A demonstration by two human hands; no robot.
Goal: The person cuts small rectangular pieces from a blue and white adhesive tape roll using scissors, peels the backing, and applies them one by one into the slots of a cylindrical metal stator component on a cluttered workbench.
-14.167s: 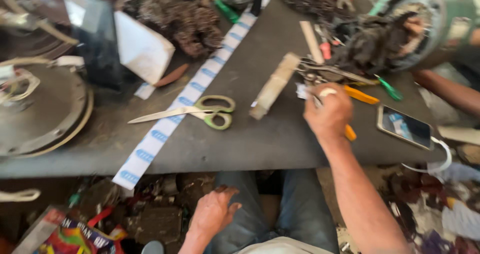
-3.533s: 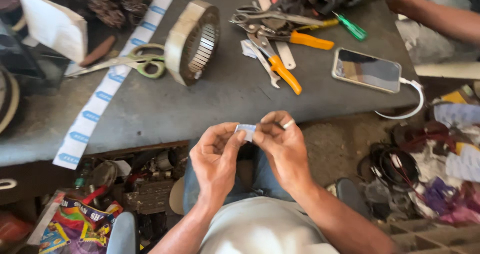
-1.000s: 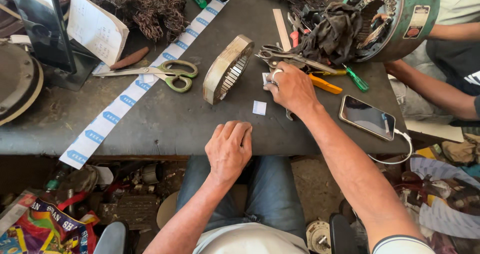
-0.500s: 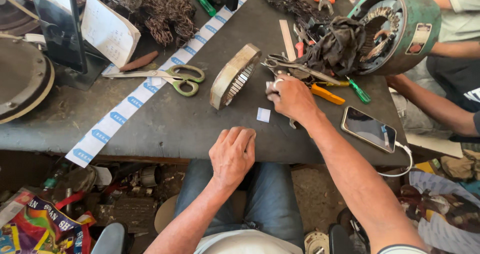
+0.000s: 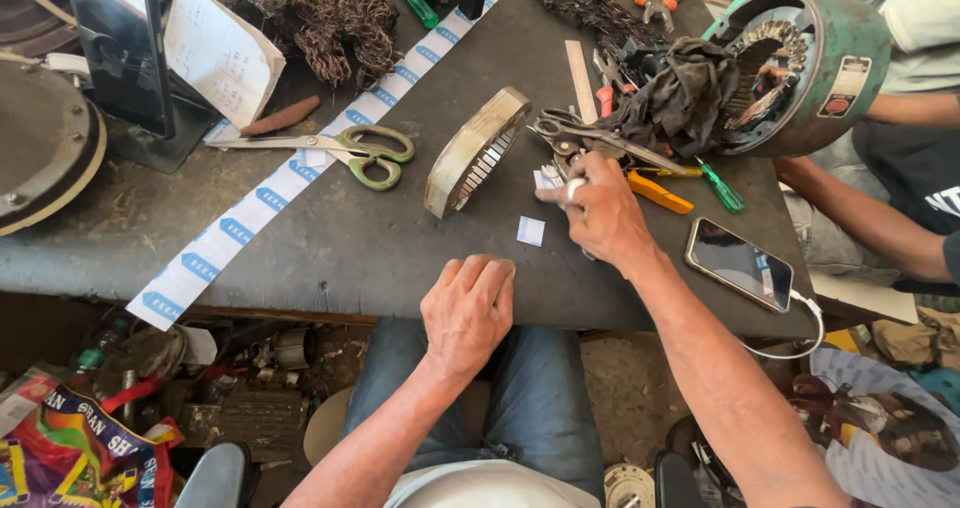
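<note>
My left hand (image 5: 468,306) lies palm down on the near edge of the dark table (image 5: 350,258), holding nothing. My right hand (image 5: 603,218), with a ring on one finger, reaches forward. Its fingertips touch a small heap of white paper pieces (image 5: 545,178) beside a pair of metal snips (image 5: 575,136). Whether it pinches a piece is hidden. One small white paper square (image 5: 531,230) lies loose on the table between my two hands. A round ribbed metal ring (image 5: 476,151) stands on edge just left of my right hand.
Green-handled scissors (image 5: 360,153) lie on a long white strip with blue marks (image 5: 270,200). A phone (image 5: 739,264) on a cable, yellow-handled pliers (image 5: 655,190) and a green screwdriver (image 5: 722,186) lie to the right. Another person works in a green motor housing (image 5: 810,58). Copper wire tangles (image 5: 315,18) lie at the back.
Earlier both hands held a small white piece over my lap. Now it lies on the table, my left hand rests at the edge and my right hand stays at the paper heap.
</note>
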